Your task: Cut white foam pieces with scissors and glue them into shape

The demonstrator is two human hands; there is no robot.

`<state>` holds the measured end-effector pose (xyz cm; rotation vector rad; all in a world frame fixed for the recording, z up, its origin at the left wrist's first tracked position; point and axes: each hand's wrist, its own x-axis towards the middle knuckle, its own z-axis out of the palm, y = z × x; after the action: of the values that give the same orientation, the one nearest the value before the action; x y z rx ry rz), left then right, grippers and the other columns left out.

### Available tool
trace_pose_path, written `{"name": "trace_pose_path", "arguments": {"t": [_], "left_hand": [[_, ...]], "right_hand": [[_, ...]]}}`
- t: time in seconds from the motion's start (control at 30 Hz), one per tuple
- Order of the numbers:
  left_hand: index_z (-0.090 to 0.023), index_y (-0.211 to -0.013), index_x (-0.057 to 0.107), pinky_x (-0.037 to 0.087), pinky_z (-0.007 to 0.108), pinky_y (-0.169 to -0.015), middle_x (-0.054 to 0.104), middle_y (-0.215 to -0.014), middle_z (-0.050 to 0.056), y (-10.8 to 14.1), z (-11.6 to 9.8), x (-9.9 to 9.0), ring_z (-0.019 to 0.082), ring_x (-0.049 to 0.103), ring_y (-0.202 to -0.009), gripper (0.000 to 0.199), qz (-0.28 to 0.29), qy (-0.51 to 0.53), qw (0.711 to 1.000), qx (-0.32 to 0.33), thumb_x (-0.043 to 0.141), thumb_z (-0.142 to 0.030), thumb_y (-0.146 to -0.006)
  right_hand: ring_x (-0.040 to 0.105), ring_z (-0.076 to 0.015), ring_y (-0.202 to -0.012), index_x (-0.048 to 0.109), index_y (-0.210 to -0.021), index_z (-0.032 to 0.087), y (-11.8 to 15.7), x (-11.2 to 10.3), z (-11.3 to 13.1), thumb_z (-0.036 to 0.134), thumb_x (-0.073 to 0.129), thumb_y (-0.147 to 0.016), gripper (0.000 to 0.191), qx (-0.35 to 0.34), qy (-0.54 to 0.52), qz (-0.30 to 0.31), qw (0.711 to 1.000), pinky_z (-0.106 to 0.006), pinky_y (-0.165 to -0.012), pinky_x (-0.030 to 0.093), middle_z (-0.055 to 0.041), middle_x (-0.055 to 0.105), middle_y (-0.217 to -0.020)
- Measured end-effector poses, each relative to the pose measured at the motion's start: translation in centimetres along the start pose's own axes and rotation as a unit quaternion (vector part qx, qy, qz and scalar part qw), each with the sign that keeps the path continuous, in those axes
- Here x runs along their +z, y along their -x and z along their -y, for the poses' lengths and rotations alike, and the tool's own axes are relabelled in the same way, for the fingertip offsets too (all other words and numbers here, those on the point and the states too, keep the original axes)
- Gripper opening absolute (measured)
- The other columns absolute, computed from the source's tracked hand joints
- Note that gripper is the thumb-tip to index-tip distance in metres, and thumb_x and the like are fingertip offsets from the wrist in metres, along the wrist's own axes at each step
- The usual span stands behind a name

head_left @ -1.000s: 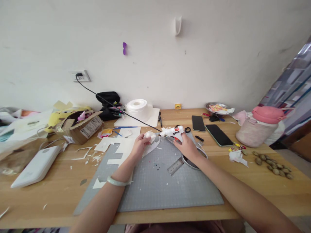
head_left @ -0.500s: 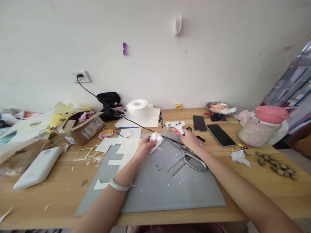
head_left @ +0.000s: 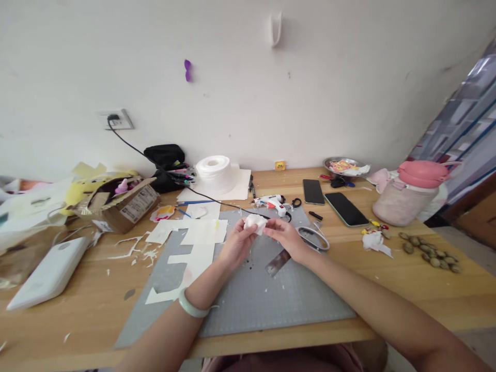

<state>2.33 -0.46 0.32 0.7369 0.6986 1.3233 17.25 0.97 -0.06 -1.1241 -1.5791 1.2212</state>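
A scuffed off-white wall rises behind a light wooden table. A wall socket (one black plug in it) sits at the left, a white hook hangs higher up, and a small purple bow sticks nearby. Soft, even light fills the room.

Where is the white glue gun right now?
The white glue gun lies on the wooden desk, just beyond both hands, left of the two dark phones.
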Motion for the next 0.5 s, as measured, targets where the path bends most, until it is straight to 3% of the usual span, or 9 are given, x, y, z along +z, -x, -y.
{"name": "trace_pose_path", "arguments": {"t": [0.1,0.23,0.5], "left_hand": [[-0.017,-0.085,0.062,0.042,0.024,-0.07,0.064,-0.084,0.001,0.01,0.29,-0.18,0.012,0.057,-0.076,0.027,0.013,-0.068,0.997,-0.024,0.075,-0.026,-0.063],[-0.016,-0.082,0.063,0.04,0.023,-0.067,0.062,-0.077,0.0,-0.15,0.34,-0.43,0.012,0.054,-0.07,0.028,0.004,-0.16,0.987,-0.01,0.07,-0.038,-0.067],[-0.016,-0.078,0.064,0.039,0.023,-0.065,0.062,-0.073,0.0,-0.2,0.08,-0.55,0.013,0.053,-0.069,0.03,-0.021,-0.193,0.981,-0.003,0.069,-0.044,-0.067]], "right_hand": [[0.048,-0.0111,-0.059,0.057,-0.072,0.018,-0.22,0.33,-0.46,0.043,0.06,-0.068,0.025,0.025,-0.045,-0.011,0.999,-0.025,-0.058,0.038,0.0011,0.056,-0.067],[0.044,-0.0105,-0.057,0.054,-0.067,0.018,-0.35,0.17,-0.5,0.039,0.063,-0.064,0.023,0.048,-0.081,-0.023,0.995,-0.024,-0.057,0.034,0.0032,0.051,-0.061],[0.04,-0.0101,-0.056,0.057,-0.066,0.018,-0.22,0.2,-0.19,0.036,0.064,-0.062,0.019,0.061,-0.111,-0.025,0.992,-0.025,-0.058,0.031,0.0039,0.05,-0.058]]}}
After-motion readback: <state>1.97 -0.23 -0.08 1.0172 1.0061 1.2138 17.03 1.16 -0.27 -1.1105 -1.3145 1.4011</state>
